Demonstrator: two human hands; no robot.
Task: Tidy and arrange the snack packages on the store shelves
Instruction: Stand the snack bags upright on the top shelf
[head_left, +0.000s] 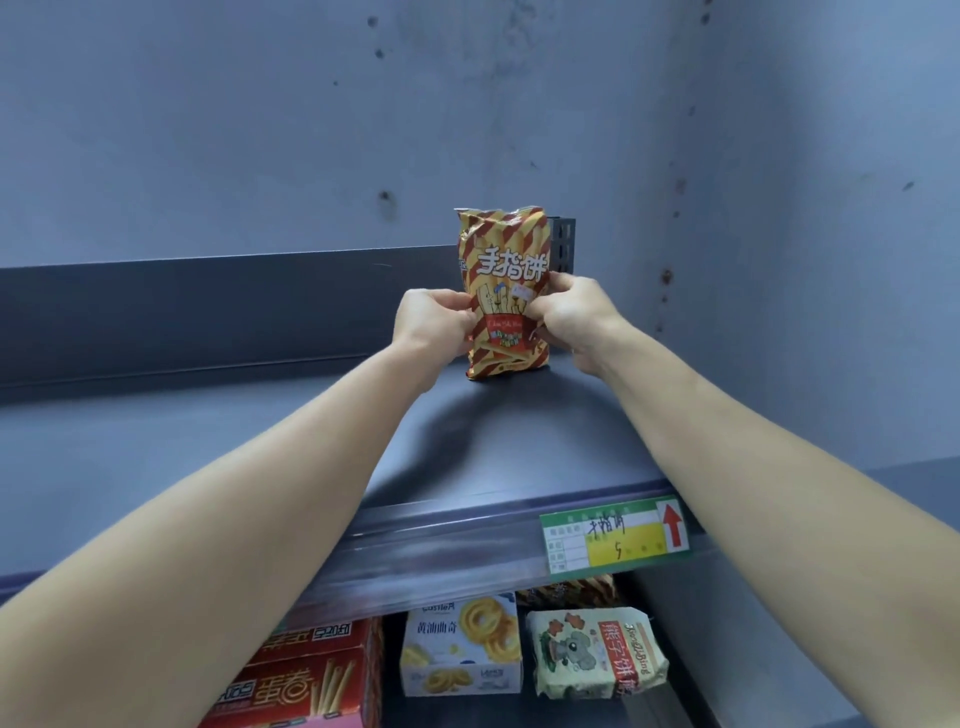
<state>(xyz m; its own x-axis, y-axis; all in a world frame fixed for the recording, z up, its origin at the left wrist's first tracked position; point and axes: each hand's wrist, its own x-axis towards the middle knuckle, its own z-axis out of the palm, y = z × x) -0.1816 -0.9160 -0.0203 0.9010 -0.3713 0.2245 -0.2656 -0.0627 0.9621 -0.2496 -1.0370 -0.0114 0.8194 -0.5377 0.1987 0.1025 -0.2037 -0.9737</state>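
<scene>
Bag (503, 260) is stood upright between the left grip (434, 322) and right grip (571, 317), both pinched on its sides, base on the shelf (519, 441) just below. It is judged light, crinkly and brittle inside, so the side edges are best held gently.

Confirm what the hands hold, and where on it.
One bag, upright on the shelf. Left hand grips its left edge, right hand its right edge, both around mid-height.

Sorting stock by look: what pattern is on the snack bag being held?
The snack bag has red-and-yellow diagonal stripes; head view.
</scene>
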